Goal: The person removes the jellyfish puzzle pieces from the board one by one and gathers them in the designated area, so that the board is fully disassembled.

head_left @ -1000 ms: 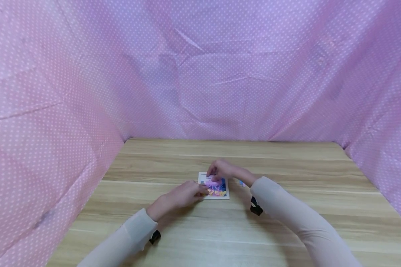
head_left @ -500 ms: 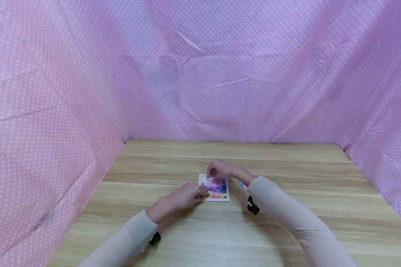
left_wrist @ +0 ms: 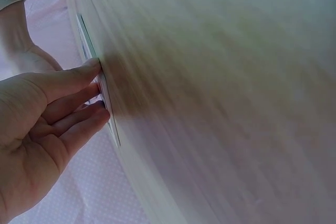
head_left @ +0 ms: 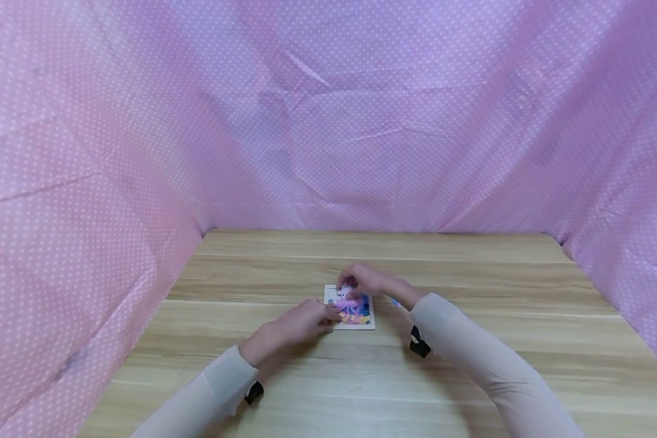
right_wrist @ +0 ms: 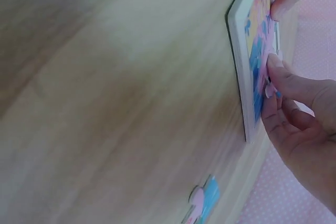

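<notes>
A jigsaw puzzle board (head_left: pixel 356 319) with a white border and a pink sea-creature picture lies on the table. My left hand (head_left: pixel 309 319) rests at its left side; in the left wrist view the thumb and fingertips touch the board (left_wrist: pixel 109 98), the fingers only slightly bent. Over the upper part of the picture, my right hand (head_left: pixel 364 280) pinches a small pink-and-blue puzzle piece (right_wrist: pixel 270 89) between thumb and fingers, right at the board's surface. The fingers partly hide that piece, so whether it lies flat in the board cannot be told.
A loose blue-and-pink puzzle piece (right_wrist: pixel 209 198) lies on the wooden table (head_left: pixel 328 389), right of the board and close to the right forearm. Pink dotted cloth (head_left: pixel 328 152) hangs behind the table and along both sides.
Both hands stay almost where they were on the board. The right forearm shifts slightly; the right fingers keep working at the same upper spot.
</notes>
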